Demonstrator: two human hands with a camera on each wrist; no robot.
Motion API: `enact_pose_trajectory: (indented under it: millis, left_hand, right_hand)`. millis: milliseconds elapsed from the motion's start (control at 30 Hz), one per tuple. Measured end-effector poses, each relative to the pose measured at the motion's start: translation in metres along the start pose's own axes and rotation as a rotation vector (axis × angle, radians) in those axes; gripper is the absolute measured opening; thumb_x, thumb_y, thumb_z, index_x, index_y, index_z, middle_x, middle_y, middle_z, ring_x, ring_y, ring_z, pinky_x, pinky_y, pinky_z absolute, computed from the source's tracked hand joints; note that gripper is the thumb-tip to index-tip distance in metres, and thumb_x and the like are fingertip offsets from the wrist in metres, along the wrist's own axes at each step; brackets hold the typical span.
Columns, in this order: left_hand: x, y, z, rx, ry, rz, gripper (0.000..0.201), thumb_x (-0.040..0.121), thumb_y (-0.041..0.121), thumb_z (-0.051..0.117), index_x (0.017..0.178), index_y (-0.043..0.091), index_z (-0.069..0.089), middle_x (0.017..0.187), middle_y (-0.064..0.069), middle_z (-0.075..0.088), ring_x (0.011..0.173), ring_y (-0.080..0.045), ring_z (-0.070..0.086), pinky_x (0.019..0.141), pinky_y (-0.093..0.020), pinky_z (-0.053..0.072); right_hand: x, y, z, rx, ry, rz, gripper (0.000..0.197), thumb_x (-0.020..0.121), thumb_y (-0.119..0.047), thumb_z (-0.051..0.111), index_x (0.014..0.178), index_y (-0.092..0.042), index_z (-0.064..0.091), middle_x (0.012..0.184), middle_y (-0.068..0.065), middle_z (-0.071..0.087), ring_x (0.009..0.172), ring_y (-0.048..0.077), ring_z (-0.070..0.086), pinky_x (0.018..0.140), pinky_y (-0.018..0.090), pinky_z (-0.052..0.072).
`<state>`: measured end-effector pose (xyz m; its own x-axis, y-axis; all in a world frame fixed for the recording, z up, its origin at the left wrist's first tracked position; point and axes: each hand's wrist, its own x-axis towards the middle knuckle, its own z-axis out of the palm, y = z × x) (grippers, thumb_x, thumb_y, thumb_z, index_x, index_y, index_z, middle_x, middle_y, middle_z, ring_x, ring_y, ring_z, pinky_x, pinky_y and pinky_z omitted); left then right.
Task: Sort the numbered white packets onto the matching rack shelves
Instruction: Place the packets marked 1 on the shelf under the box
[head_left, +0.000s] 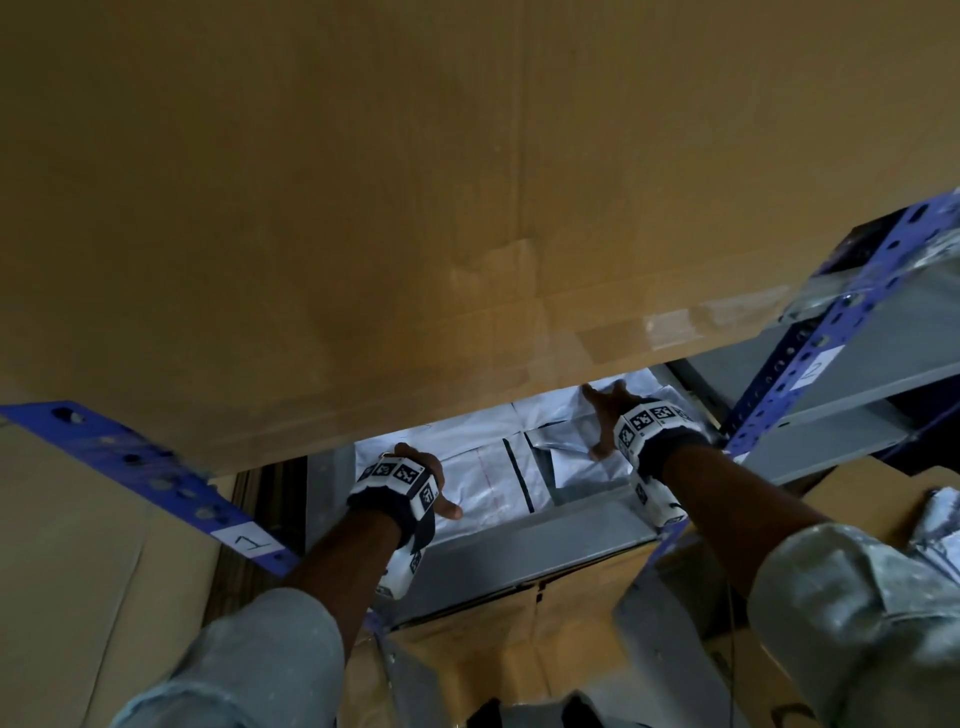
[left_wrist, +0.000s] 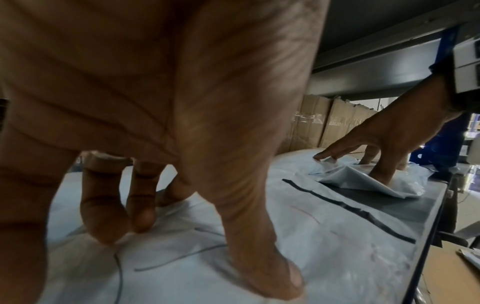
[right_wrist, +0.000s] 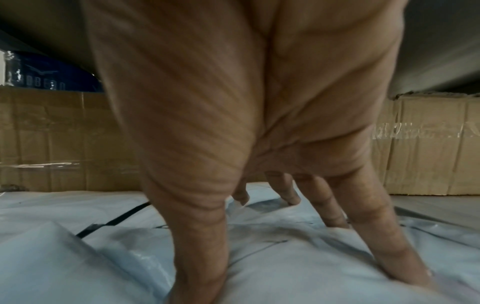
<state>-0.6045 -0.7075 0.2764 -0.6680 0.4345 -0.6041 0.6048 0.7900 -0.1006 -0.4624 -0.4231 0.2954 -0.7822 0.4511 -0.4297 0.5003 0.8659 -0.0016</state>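
Both hands are laid on the crinkled white plastic packets (head_left: 488, 467) spread across the grey metal rack shelf (head_left: 566, 525) — under a large brown cardboard box (head_left: 363, 208) and between blue perforated uprights, the left one (head_left: 156, 478) labelled 1. The left hand (head_left: 415, 475) is pressed down with spread, arched fingers (left_wrist: 103, 216) on a packet bearing black pen strokes, nothing being gripped. The right hand (head_left: 608, 415) is likewise splayed — its fingers (right_wrist: 384, 236) planted on a rumpled packet (left_wrist: 363, 181) just beside, nothing enclosed.
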Motion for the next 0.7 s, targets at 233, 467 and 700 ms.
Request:
enact_pose_trajectory:
  millis: [233,467,700]
  left_hand:
    - [-0.032,0.006,-0.014,-0.089,0.009,-0.022,0.081,0.061,0.079,0.075,0.099,0.009,0.056,0.095,-0.01,0.045,0.107,-0.035,0.056,0.086,-0.042,0.051]
    - [-0.081,0.018,-0.01,-0.187,0.187,-0.044,0.09,0.079,0.061,0.074,0.137,0.0,0.044,0.14,-0.019,0.038,0.131,-0.041,0.04,0.102,-0.05,0.045]
    - [-0.109,0.016,0.003,-0.234,0.317,0.001,0.052,0.087,0.048,0.066,0.124,0.014,0.056,0.139,-0.01,0.04,0.134,-0.036,0.035,0.098,-0.048,0.044]
  right_hand:
    - [-0.016,-0.001,0.009,0.111,0.11,0.005,0.135,0.07,-0.043,0.09,0.161,-0.023,-0.008,0.155,0.015,0.037,0.131,0.036,0.054,0.103,0.051,0.049]
    - [-0.064,-0.012,-0.001,0.171,0.242,0.065,0.086,0.092,-0.037,0.07,0.159,-0.018,0.019,0.154,0.012,0.038,0.137,0.037,0.045,0.106,0.052,0.046]
    - [-0.108,-0.032,0.02,0.315,0.395,0.009,0.055,0.098,-0.031,0.06,0.15,-0.025,0.044,0.151,0.006,0.048,0.134,0.031,0.049,0.102,0.047,0.05]
